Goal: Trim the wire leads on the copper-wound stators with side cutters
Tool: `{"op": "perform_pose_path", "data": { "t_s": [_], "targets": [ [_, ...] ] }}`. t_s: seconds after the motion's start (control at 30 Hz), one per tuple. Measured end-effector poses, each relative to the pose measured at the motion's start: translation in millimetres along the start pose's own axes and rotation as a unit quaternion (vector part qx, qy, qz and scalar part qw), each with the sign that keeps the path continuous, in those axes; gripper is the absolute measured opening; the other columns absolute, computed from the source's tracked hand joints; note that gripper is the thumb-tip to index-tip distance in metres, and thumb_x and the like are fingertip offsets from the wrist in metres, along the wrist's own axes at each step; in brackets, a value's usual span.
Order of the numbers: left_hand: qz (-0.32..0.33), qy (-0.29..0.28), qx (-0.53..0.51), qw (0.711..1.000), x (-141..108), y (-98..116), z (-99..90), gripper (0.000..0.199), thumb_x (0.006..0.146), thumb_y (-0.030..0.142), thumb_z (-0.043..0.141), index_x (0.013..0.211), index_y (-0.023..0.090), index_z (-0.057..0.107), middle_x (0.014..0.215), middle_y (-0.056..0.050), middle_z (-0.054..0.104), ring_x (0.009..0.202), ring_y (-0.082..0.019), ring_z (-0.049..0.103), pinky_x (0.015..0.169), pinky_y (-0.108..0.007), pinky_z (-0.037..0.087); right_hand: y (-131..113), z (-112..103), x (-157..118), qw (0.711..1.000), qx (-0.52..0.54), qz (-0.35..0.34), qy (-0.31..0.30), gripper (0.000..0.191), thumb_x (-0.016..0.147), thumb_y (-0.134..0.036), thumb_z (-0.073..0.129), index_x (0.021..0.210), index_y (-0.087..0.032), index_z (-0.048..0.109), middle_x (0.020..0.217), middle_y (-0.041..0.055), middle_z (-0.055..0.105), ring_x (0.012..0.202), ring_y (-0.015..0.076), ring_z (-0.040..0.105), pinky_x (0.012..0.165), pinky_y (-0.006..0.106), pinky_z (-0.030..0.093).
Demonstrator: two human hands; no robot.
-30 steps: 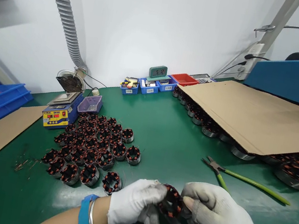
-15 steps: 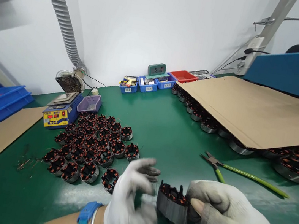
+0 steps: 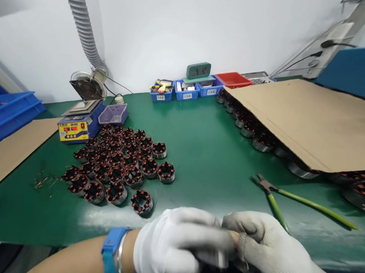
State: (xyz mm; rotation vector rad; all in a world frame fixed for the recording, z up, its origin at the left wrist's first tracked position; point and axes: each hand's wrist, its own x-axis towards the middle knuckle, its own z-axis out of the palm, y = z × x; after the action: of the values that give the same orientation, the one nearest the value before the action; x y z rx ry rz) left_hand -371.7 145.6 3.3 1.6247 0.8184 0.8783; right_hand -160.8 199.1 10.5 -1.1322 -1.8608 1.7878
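A motor stator [image 3: 221, 259], mostly hidden by the gloves, is held in front of me at the table's near edge; only a bit of its grey metal side shows. My right hand [image 3: 267, 255], in a white glove with a bare thumb tip, pinches its right side. Over its top and left side curls my left hand [image 3: 180, 249], also gloved, its fingers a little blurred. On the left of the table stand several stators [image 3: 118, 158] with copper windings and black inserts. One separate stator [image 3: 141, 202] is nearest my left hand. Green-handled cutting pliers [image 3: 272, 190] lie beyond my right hand.
A cardboard sheet [image 3: 311, 126] covers more stators at right. Small blue bins [image 3: 186, 94], a red tray [image 3: 233, 79] and a clock [image 3: 198, 70] line the wall. At left are a blue-yellow device [image 3: 76, 129], a purple bin [image 3: 113, 115] and wire scraps [image 3: 42, 181].
My left hand has moved right from beside the stator and closed over it, covering most of it. My right hand keeps its pinch. The view has shifted slightly.
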Motion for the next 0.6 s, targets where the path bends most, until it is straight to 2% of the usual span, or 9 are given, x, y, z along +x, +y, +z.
{"op": "perform_pose_path", "data": {
  "t_s": [0.07,0.17,0.27,0.37,0.4,0.47,0.5,0.53,0.6],
  "targets": [
    [-0.008,0.044,0.062,0.997,1,-2,2.9,0.034,0.054,0.032,0.090,0.067,0.024,0.060,0.101,-0.010,0.072,0.099,-0.030,0.070,0.099,-0.054,0.055,-1,0,-3,0.997,-0.074,-0.023,0.016,0.055,0.076,-0.073,0.059,0.057,-0.022,0.048,0.051,0.0006,0.045,0.050,0.0130,0.040,0.047,0.028,0.029],
    [-0.024,0.094,0.138,0.986,6,-11,3.8,0.046,0.070,0.045,0.083,0.105,0.020,0.066,0.109,-0.012,0.073,0.097,-0.027,0.073,0.090,-0.048,0.060,-3,0,-5,0.978,-0.191,-0.056,0.063,0.046,0.079,-0.060,0.058,0.054,-0.022,0.050,0.054,0.0029,0.049,0.054,0.0147,0.043,0.048,0.028,0.031],
    [-0.018,0.066,0.174,0.982,13,-18,1.0,0.044,0.082,0.046,0.074,0.116,0.020,0.064,0.105,-0.008,0.075,0.095,-0.025,0.074,0.090,-0.043,0.061,-3,2,1,0.988,-0.137,-0.027,0.068,0.047,0.075,-0.063,0.060,0.054,-0.023,0.051,0.053,0.0021,0.048,0.051,0.0141,0.042,0.047,0.028,0.032],
    [0.013,0.103,0.234,0.967,17,-22,-1.7,0.051,0.074,0.048,0.080,0.112,0.019,0.064,0.112,-0.012,0.074,0.110,-0.033,0.070,0.105,-0.051,0.053,0,1,8,0.999,-0.008,0.033,0.035,0.053,0.071,-0.072,0.061,0.056,-0.023,0.048,0.051,0.0008,0.048,0.045,0.0128,0.041,0.045,0.029,0.036],
    [0.028,0.122,0.263,0.957,18,-23,-2.4,0.051,0.073,0.048,0.079,0.112,0.018,0.063,0.113,-0.013,0.073,0.112,-0.033,0.069,0.107,-0.053,0.051,2,-1,10,0.999,-0.012,0.036,0.031,0.053,0.073,-0.073,0.060,0.058,-0.023,0.049,0.052,0.0017,0.050,0.045,0.0137,0.044,0.046,0.030,0.039],
    [0.055,0.148,0.320,0.934,18,-26,-3.7,0.050,0.075,0.048,0.077,0.112,0.019,0.062,0.111,-0.013,0.073,0.109,-0.031,0.071,0.104,-0.051,0.053,6,-10,12,0.990,-0.119,-0.011,0.073,0.047,0.079,-0.067,0.057,0.066,-0.022,0.058,0.063,0.0063,0.063,0.054,0.0189,0.057,0.054,0.034,0.049],
    [0.060,0.158,0.342,0.924,17,-28,-4.3,0.048,0.076,0.047,0.076,0.112,0.019,0.061,0.110,-0.012,0.073,0.107,-0.030,0.072,0.102,-0.049,0.055,9,-14,12,0.970,-0.204,-0.063,0.114,0.042,0.082,-0.062,0.057,0.075,-0.022,0.064,0.076,0.0096,0.070,0.067,0.0232,0.065,0.063,0.038,0.055],
    [0.059,0.168,0.357,0.917,17,-30,-4.8,0.048,0.076,0.047,0.076,0.113,0.019,0.061,0.109,-0.012,0.073,0.106,-0.029,0.072,0.100,-0.047,0.056,12,-19,11,0.935,-0.291,-0.132,0.155,0.039,0.084,-0.058,0.057,0.086,-0.021,0.069,0.092,0.0125,0.074,0.082,0.0275,0.070,0.076,0.042,0.057],
    [0.047,0.183,0.364,0.912,16,-33,-5.2,0.051,0.074,0.047,0.078,0.113,0.019,0.061,0.110,-0.011,0.073,0.108,-0.030,0.071,0.098,-0.046,0.057,18,-24,12,0.834,-0.431,-0.278,0.203,0.036,0.087,-0.049,0.060,0.107,-0.020,0.071,0.114,0.0149,0.074,0.110,0.0329,0.068,0.101,0.053,0.051]
  ]
}}
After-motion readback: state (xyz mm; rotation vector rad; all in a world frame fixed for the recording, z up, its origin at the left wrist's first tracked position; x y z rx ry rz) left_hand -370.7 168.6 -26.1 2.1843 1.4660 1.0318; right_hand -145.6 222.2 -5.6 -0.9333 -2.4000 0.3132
